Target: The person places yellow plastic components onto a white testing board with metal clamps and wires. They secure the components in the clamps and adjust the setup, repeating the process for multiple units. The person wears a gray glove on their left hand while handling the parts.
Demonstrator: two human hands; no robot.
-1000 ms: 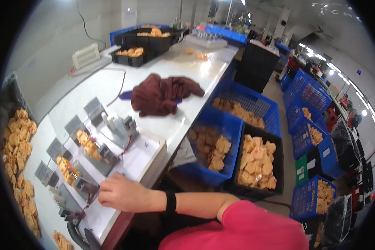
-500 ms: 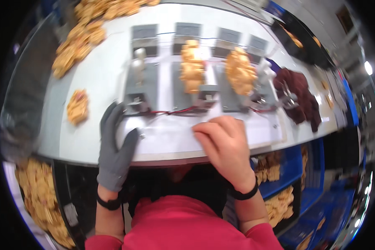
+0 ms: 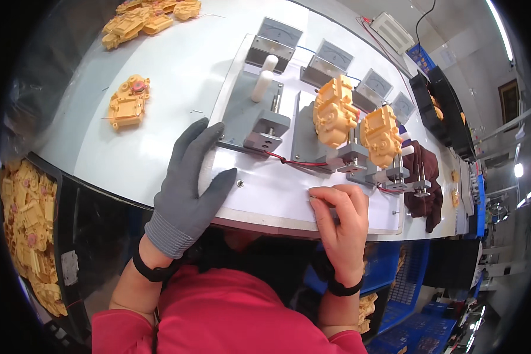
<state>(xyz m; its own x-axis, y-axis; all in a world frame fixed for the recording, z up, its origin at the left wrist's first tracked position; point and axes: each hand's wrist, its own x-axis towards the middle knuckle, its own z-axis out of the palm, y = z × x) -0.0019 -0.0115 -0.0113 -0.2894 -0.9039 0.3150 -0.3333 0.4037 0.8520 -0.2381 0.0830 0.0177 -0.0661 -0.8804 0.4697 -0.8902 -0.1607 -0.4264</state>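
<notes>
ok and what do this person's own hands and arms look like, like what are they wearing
The left hand wears a grey glove with a ribbed knit cuff; the right hand is ungloved. Each wrist has a black band. The pinkish-red sleeves leave both forearms uncovered.

white worktable (image 3: 177,71): bright surface | pale wall (image 3: 466,35): upper right | tube light (image 3: 500,29): lit | dark-framed panel (image 3: 510,100): upper right

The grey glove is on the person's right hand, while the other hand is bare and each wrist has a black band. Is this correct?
Not quite: the head view shows the grey glove on the left hand, so the bare one is the right hand. Each wrist does have a black band.
</notes>
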